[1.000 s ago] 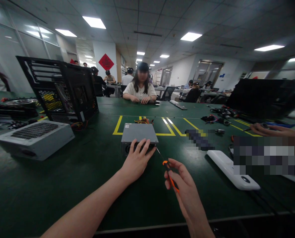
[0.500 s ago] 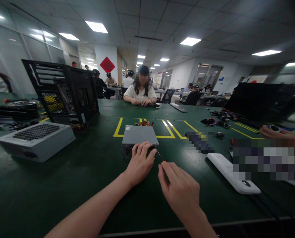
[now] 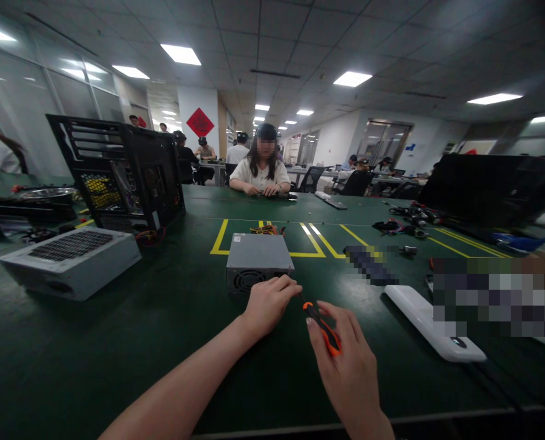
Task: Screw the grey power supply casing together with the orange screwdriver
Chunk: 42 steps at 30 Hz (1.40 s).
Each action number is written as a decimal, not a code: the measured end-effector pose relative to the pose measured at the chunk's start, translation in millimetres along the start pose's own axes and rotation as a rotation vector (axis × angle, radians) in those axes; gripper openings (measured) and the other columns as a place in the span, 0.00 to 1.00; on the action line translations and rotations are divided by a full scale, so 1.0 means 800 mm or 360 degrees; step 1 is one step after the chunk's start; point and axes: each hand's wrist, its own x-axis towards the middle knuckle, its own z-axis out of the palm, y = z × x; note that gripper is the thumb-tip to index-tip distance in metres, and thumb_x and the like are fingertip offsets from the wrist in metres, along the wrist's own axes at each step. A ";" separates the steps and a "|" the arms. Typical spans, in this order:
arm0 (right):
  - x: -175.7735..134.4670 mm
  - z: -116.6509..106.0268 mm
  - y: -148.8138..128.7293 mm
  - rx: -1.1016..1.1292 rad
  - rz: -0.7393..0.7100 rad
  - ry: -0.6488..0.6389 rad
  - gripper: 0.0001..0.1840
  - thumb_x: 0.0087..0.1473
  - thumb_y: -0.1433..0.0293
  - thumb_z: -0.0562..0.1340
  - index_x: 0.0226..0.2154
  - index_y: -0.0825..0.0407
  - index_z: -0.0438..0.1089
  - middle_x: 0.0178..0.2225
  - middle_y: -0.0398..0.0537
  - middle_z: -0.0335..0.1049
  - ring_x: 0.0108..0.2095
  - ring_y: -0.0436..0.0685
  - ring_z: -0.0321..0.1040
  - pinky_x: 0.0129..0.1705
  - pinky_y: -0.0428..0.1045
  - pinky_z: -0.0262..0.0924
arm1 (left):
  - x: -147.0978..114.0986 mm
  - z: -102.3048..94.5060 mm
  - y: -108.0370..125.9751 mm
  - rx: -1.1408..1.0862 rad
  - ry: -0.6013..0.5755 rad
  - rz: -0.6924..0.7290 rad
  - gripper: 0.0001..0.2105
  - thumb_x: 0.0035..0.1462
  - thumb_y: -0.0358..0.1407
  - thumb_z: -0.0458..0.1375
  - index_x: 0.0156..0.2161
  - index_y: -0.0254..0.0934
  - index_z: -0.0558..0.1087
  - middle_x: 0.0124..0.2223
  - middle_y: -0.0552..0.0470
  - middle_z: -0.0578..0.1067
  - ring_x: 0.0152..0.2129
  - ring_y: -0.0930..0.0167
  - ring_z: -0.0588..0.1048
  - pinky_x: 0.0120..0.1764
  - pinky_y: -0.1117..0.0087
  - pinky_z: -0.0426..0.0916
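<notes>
A grey computer power supply [image 3: 260, 250] lies on the green table in front of me, its fan grille facing me and coloured cables at its far side. My left hand [image 3: 272, 302] is at its near right corner, fingertips pinched together at the tip of a screwdriver. What the fingertips hold, if anything, is hidden. The screwdriver [image 3: 322, 328] has an orange and black handle and a thin dark shaft pointing up and left. My right hand [image 3: 349, 360] holds the handle loosely between thumb and fingers.
A second power supply [image 3: 77, 260] and an open black computer case [image 3: 125, 174] stand left. On the right are a white power bank [image 3: 432, 324] with a cable, a cable bundle [image 3: 407, 217] and a black monitor [image 3: 487, 186]. A person [image 3: 263, 165] sits opposite.
My left hand has come off the power supply's front to the screwdriver's tip, its fingers now pinched. My right hand has moved back and loosened, showing the handle. The other person's hand at right has left view.
</notes>
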 end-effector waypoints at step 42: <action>0.016 -0.008 0.007 0.0244 0.0163 -0.0135 0.10 0.50 0.68 0.56 0.38 0.50 0.60 0.37 0.48 0.66 0.33 0.54 0.66 0.36 0.51 0.62 | -0.015 -0.030 -0.008 0.0538 -0.0248 -0.0121 0.23 0.52 0.31 0.53 0.55 0.48 0.60 0.60 0.44 0.53 0.56 0.59 0.51 0.54 0.50 0.46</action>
